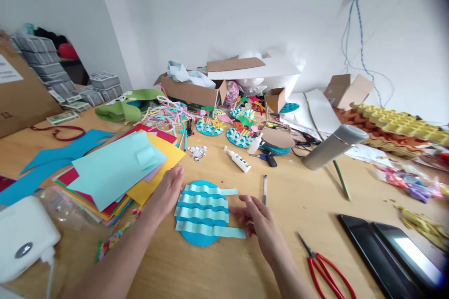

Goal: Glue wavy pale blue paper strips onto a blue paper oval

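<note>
A: Where does the disc sit?

B: The blue disc (199, 239) lies flat on the bench (294, 201), nearer the front edge than the back, between the two hands. Four pale strips (201, 216) cross it in ripples; the top and bottom ones run out past its right rim.

A: And the grip?

B: The left hand (166, 191) stands at the disc's left rim, fingers together. Nothing shows inside it, and I can't tell whether it presses on the rim. The right hand (257, 224) is partly open, fingers loosely curled by the strip ends on the right. Whether it pinches one, I can't tell.

A: How would it handle?

B: Light, I'd judge. The disc looks like card or thick paper, fairly stiff but bendable. The strips look like thin paper, so their raised waves would flatten or crease under a palm.

A: Slippery?

B: Perhaps; something that light could skate on the smooth wood.

A: So where to hold?

B: Steady the disc by its bare blue rim at the lower edge, facing the bench's front edge. Take a strip by its flat loose end, between thumb and fingertip, and keep off the ripples.
</note>
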`<action>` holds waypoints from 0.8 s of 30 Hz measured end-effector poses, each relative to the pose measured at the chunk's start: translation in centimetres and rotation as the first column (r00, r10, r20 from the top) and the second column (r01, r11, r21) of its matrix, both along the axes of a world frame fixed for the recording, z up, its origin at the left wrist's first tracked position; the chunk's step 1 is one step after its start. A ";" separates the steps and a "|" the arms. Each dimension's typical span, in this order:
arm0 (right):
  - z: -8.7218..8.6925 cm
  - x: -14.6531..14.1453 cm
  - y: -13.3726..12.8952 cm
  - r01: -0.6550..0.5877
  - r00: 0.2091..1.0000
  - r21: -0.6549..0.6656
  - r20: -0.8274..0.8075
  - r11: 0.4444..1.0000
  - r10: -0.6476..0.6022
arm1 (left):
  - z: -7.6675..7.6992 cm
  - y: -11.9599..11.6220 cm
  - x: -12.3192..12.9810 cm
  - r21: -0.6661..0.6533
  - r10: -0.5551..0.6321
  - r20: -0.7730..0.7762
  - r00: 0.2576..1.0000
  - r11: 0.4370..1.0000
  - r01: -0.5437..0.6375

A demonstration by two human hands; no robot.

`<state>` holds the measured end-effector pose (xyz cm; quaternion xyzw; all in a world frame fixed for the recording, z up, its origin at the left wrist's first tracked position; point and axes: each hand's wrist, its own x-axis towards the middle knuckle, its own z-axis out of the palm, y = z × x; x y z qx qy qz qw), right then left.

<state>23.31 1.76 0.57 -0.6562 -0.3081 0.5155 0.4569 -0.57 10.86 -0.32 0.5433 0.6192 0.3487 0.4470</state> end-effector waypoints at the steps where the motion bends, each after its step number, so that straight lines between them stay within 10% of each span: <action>1: -0.1 0.1 0.0 0.003 1.000 -0.013 -0.014 1.000 -0.003 | -0.1 0.0 0.0 -0.002 0.010 0.019 1.000 1.000 -0.010; 24: -1.4 0.9 0.8 0.149 0.930 0.069 -0.348 0.986 -0.116 | -0.3 0.8 -0.1 -0.082 0.030 0.488 0.872 0.997 0.011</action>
